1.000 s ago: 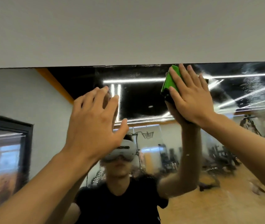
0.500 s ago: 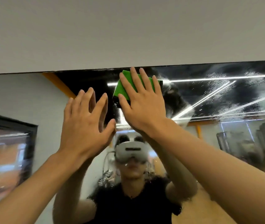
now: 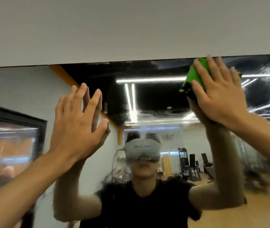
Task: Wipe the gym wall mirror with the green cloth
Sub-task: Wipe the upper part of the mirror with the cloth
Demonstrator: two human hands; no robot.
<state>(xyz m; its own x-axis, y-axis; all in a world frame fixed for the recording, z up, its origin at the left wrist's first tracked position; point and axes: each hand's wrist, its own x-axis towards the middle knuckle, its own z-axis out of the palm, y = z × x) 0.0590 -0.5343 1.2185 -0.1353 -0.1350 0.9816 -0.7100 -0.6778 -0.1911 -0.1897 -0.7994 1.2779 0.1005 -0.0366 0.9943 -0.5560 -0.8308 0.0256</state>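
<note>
Green cloth (image 3: 195, 74) swept back right along top edge since half-second ago | right hand (image 3: 218, 96) fingers (image 3: 201, 71) straight, spread, pressing it flat on mirror (image 3: 155, 99) | left hand (image 3: 76, 122) fingers spread, braced on glass | streaks (image 3: 265, 71) remain at right; top-band pass judged unfinished.

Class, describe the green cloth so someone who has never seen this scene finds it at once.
Start at the wall mirror and follow its top edge to the right. There the right hand presses the green cloth against the glass. It is the only green thing in view; the left hand holds nothing.
</note>
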